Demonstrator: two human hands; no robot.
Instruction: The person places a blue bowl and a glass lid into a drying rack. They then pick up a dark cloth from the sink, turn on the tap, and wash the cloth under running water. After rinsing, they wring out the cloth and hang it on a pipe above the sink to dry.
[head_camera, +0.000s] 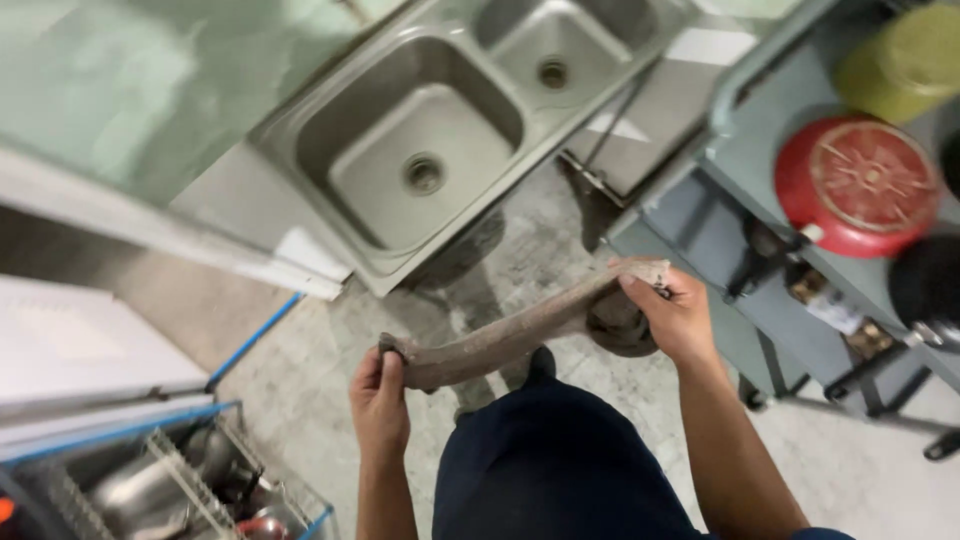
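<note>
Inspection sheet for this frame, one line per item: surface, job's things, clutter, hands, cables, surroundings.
Surface: grey concrete floor, stained; the person stands on it.
Job's things: a long, curved, rusty brown bar held level above the floor, with a dark round part near its right end.
Clutter: wire dish rack with metal utensils at lower left.
Hands: left hand grips the bar's left end; right hand grips its right end.
Cables: nothing seen.
Surroundings: steel double sink ahead; grey cart at right carrying a red pan and a yellow-green container.
</note>
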